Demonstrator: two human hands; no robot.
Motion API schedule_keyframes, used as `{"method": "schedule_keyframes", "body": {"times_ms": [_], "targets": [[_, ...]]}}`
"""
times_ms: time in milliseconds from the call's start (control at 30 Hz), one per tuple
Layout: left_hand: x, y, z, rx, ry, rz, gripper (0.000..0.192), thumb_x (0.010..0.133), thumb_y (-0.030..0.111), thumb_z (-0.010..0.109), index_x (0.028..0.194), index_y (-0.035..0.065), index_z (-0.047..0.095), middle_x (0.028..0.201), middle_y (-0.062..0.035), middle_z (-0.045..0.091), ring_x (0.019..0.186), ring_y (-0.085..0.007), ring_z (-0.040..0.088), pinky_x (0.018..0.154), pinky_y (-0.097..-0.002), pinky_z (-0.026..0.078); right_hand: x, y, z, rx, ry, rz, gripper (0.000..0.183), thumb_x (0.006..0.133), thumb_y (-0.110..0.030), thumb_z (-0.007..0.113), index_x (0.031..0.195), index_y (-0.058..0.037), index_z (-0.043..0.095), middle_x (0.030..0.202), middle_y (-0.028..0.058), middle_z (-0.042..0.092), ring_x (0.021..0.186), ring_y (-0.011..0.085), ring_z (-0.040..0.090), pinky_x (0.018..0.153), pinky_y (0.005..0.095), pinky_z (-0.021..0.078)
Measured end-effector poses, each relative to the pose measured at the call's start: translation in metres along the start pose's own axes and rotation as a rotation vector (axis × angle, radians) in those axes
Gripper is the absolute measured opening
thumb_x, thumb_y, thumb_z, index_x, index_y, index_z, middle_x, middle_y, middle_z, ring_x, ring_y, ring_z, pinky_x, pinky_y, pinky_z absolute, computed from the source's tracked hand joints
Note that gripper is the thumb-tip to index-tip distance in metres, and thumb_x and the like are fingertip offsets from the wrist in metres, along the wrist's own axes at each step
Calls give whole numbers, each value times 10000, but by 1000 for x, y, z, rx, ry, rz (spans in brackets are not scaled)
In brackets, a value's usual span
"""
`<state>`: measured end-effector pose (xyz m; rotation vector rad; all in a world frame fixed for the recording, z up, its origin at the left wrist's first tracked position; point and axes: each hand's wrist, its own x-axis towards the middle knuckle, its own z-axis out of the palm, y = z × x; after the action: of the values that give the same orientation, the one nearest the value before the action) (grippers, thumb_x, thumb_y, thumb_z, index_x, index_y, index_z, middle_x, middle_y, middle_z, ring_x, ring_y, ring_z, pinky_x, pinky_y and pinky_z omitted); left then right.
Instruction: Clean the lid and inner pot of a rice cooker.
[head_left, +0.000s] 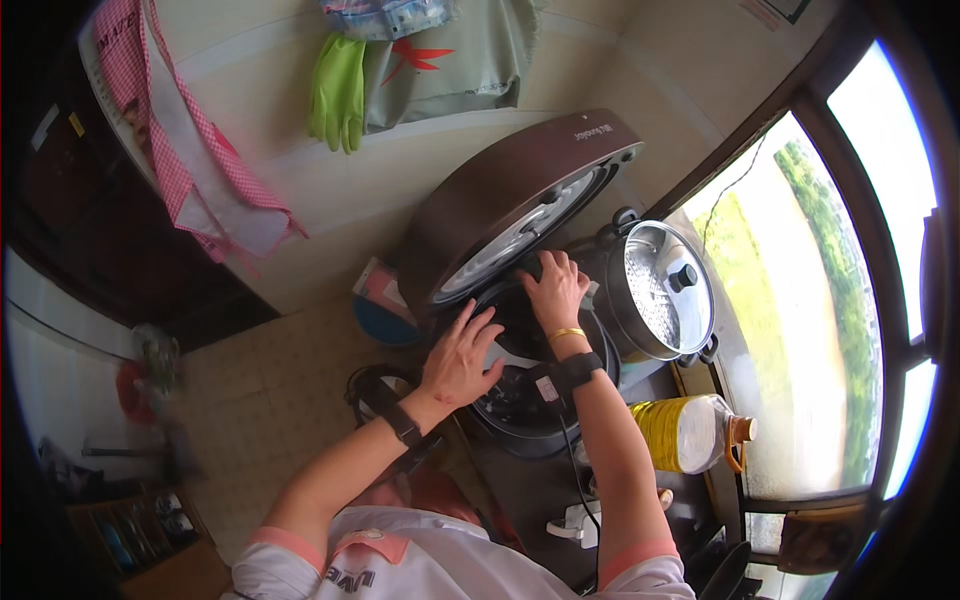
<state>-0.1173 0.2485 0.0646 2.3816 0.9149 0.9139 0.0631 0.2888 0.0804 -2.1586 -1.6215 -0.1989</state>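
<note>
A brown Joyoung electric griddle stands before me, its round lid (525, 172) tilted up and its dark lower pan (517, 401) exposed. My left hand (461, 364) is over the left side of the pan, fingers spread and nothing in it. Further back, my right hand (556, 289) reaches to the pan's far side, close under the lid. Its fingers curl down by a dark piece (531, 264) near the hinge; whether they grip it is hidden. Both wrists wear black bands, and a cable runs down from the right one.
To the right stand a steamer pot with a glass lid (670, 289) and an oil bottle (686, 433) lying tilted by the window. A white plug adapter (577, 525) lies on the dark counter (517, 487). Green rubber gloves (337, 94) and a pink checked apron (199, 150) hang on the wall.
</note>
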Motion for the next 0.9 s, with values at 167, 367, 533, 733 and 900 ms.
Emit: {"method": "schedule_keyframes", "body": {"times_ms": [167, 367, 533, 733, 900], "targets": [[-2, -1, 0, 0, 7, 1, 397, 709, 184, 638, 1066, 49, 529, 1223, -126, 468, 1260, -329, 298, 957, -382, 373, 3, -7, -2, -74, -81, 102, 392, 695, -320, 665, 1021, -124, 572, 1074, 69, 524, 1036, 261, 478, 854, 512, 328], [-3, -2, 2, 15, 12, 10, 387, 712, 183, 634, 1060, 45, 534, 1207, -120, 479, 1264, -326, 292, 959, -378, 374, 10, -9, -2, -58, -171, 160, 416, 696, -322, 630, 1047, -111, 562, 1081, 86, 521, 1057, 274, 475, 830, 525, 363], [-3, -3, 2, 4, 17, 19, 370, 705, 166, 622, 1042, 38, 536, 1195, -129, 493, 1248, -343, 319, 961, -383, 367, 20, 3, -3, -47, -203, 195, 398, 688, -279, 611, 1043, -110, 552, 1050, 103, 536, 1017, 282, 513, 767, 501, 416], [0, -1, 5, 12, 34, 15, 348, 711, 151, 615, 1029, 32, 539, 1179, -128, 504, 1240, -343, 329, 955, -394, 369, 8, 19, 14, -68, 6, 196, 354, 698, -259, 627, 1011, -115, 549, 985, 100, 558, 949, 287, 539, 749, 449, 421], [0, 0, 4, 4, 1, 3, 335, 730, 180, 609, 1024, 31, 551, 1180, -136, 496, 1238, -344, 321, 979, -388, 343, 0, 14, 2, 237, 94, 23, 358, 678, -192, 632, 1007, -79, 551, 945, 123, 560, 914, 304, 536, 743, 416, 409]]}}
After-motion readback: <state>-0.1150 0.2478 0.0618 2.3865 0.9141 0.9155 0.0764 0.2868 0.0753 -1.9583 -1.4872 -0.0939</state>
